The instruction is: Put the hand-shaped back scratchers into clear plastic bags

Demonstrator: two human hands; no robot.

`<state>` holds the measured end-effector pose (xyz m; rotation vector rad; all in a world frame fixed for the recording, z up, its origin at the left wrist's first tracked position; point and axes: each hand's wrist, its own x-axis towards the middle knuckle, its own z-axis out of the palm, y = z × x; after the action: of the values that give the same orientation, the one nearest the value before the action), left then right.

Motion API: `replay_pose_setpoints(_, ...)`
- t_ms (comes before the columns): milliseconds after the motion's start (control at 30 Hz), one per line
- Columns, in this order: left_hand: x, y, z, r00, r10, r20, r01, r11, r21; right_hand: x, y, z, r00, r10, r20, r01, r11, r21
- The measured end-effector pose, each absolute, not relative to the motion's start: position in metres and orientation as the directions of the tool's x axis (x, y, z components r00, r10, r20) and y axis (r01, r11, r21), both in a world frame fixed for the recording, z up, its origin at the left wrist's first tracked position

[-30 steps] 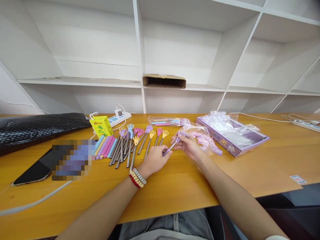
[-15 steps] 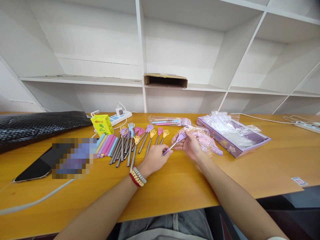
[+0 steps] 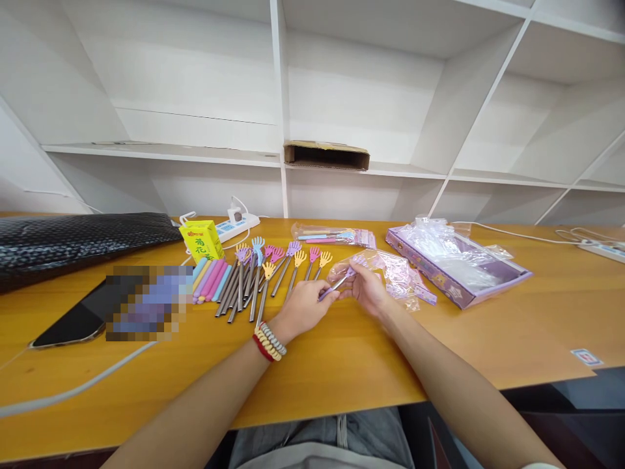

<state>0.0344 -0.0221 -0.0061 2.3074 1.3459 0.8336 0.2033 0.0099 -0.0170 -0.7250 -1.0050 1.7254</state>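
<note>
A purple back scratcher (image 3: 340, 281) with a metal shaft and a hand-shaped head slants between my two hands. My left hand (image 3: 307, 305) is closed round its purple handle end. The fingers of my right hand (image 3: 370, 290) are closed at its head, partly hiding it. Left of my hands lie several back scratchers (image 3: 254, 277) with metal shafts and yellow, pink, blue and purple heads. Beside them is a row of pastel handle sleeves (image 3: 211, 281). Clear plastic wrappers with pink cards (image 3: 396, 273) lie just beyond my right hand.
A purple open box (image 3: 471, 296) with clear plastic bags stands at the right. Behind are a packed bundle (image 3: 319, 238), a yellow drink carton (image 3: 202, 241) and a power strip (image 3: 239, 226). At the left are a phone (image 3: 73, 319), a black bag (image 3: 83, 247) and a white cable (image 3: 88, 387).
My right hand has shifted slightly and its fingers cover more of the purple head. My left hand keeps its hold on the handle. The camera view has tilted a little.
</note>
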Motion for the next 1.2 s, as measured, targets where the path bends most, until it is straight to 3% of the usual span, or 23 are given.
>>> replay_pose_setpoints(267,0.035,-0.022,-0.008,0.39,0.865,0.315,0.683,-0.501,0.532,0.219,0.02,-0.01,-0.175,0.985,0.002,-0.599,-0.105,-0.794)
replay_pose_setpoints(700,0.035,-0.022,-0.007,0.406,0.856,0.319,0.686,-0.516,0.512,0.209,0.01,-0.013,-0.255,0.966,0.037,-0.405,-0.072,-0.912)
replay_pose_setpoints(1000,0.035,-0.025,-0.006,0.403,0.877,0.262,0.662,-0.477,0.578,0.23,0.022,-0.004,-0.132,0.987,0.092,-0.525,0.009,-0.851)
replay_pose_setpoints(1100,0.035,-0.026,-0.007,0.458,0.852,0.255,0.674,-0.52,0.525,0.237,0.024,0.0,-0.08,0.992,0.094,-0.55,0.035,-0.834)
replay_pose_setpoints(1200,0.034,-0.028,-0.007,0.534,0.804,0.264,0.703,-0.595,0.39,0.24,0.023,0.004,-0.056,0.995,0.083,-0.557,0.038,-0.83)
